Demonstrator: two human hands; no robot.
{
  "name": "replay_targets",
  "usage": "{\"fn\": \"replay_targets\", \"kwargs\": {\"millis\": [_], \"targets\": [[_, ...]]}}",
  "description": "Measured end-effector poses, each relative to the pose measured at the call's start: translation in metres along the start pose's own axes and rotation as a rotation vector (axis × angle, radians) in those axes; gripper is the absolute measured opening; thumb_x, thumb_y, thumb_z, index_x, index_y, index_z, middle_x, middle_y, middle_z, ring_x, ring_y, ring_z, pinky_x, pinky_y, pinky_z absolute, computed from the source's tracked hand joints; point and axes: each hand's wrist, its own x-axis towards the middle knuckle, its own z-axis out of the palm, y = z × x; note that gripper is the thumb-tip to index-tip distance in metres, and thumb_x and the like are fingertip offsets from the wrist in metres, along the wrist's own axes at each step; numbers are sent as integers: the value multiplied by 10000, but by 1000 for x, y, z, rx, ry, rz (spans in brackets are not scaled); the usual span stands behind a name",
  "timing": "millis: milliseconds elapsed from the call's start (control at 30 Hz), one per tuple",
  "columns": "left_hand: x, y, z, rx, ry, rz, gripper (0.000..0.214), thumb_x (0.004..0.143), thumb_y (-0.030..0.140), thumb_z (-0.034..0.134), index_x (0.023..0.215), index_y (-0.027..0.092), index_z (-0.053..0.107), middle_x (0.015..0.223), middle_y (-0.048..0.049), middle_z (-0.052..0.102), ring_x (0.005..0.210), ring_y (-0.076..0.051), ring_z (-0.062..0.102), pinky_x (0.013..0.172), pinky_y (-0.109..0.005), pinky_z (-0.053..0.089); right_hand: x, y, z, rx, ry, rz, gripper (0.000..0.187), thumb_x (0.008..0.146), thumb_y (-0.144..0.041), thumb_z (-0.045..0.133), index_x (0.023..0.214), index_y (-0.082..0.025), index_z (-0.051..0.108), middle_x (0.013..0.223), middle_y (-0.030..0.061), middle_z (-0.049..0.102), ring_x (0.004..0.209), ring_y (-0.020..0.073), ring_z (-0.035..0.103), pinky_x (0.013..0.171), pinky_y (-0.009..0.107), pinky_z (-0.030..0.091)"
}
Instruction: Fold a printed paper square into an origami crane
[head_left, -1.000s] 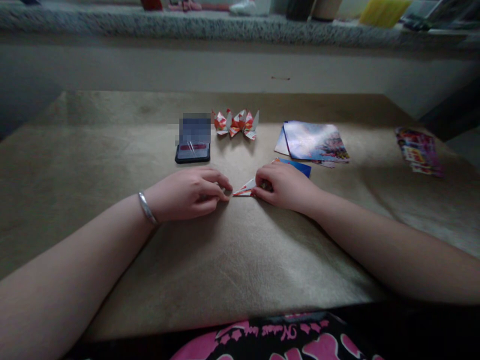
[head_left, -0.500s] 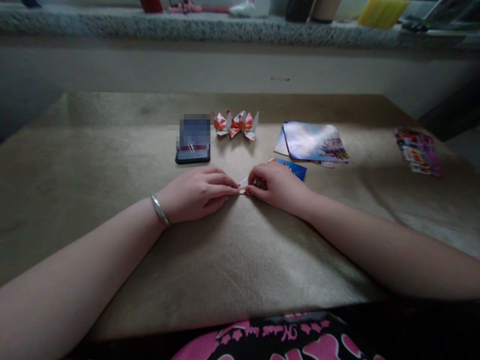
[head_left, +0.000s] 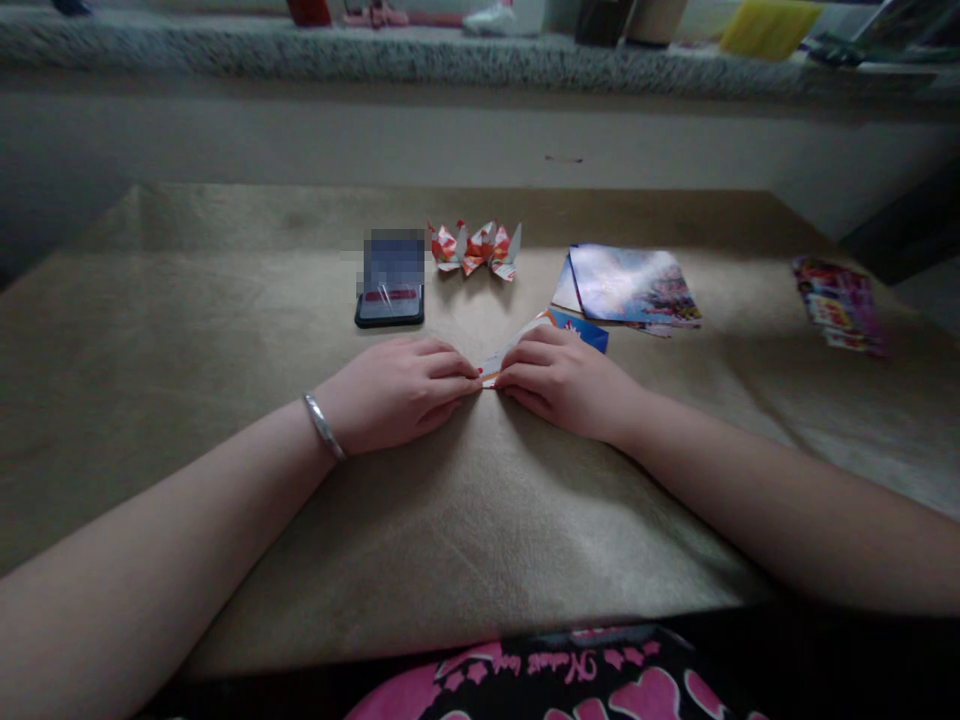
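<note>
A small folded sheet of paper [head_left: 590, 334], white with orange and blue parts, lies on the table between my two hands. My left hand [head_left: 401, 393] rests on the table, fingertips together and pressed on the paper's near left corner. My right hand [head_left: 566, 382] covers much of the sheet, its fingers bent and pinching or pressing the near edge just right of my left fingertips. The blue end sticks out beyond my right knuckles. Beneath my fingers the paper's creases are hidden.
Red and white folded paper cranes [head_left: 476, 250] stand beyond my hands, beside a phone [head_left: 390, 312] with a blurred screen. Printed sheets [head_left: 634, 283] lie stacked to the right. Further right are colourful cards [head_left: 840, 305]. A stone ledge [head_left: 450, 62] holding several objects runs behind the table [head_left: 465, 540].
My right fingers have flattened and stretched from a curled pinch onto the paper. More of the white and orange part shows between my hands. My left hand stays nearly in place.
</note>
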Motion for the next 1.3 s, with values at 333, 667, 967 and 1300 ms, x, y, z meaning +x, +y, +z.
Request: {"fn": "replay_targets", "kwargs": {"millis": [333,667,967,1300], "targets": [[-6,-8,2,-202,4,-56,249,934,225,459,1040,202,683,1090,-61,694,996,-174,627,872,-320,529,-2,0,1,-75,-50,3,285,950,-211,451,1014,-191,729,881,74,695,788,179,517,708,297,409],[-3,-7,1,-192,3,-61,252,933,234,454,995,166,689,1035,-75,700,938,-183,633,809,-311,532,-1,-4,6,-140,-72,-37,280,965,-237,457,1151,-258,666,1015,44,693,877,188,525,711,317,368],[-2,-6,-1,-153,-13,-45,272,941,241,430,978,167,690,1053,-72,701,961,-188,636,832,-314,531,7,-13,0,-189,-173,60,255,928,-218,470,1080,-240,674,1050,67,669,887,199,498,709,329,314],[-2,-5,0,-118,-2,-46,266,940,242,430,986,177,683,1036,-77,692,935,-175,637,808,-296,534,0,-4,-2,-142,-136,33,279,905,-199,470,1072,-244,688,989,70,669,860,197,500,714,317,334]]}}
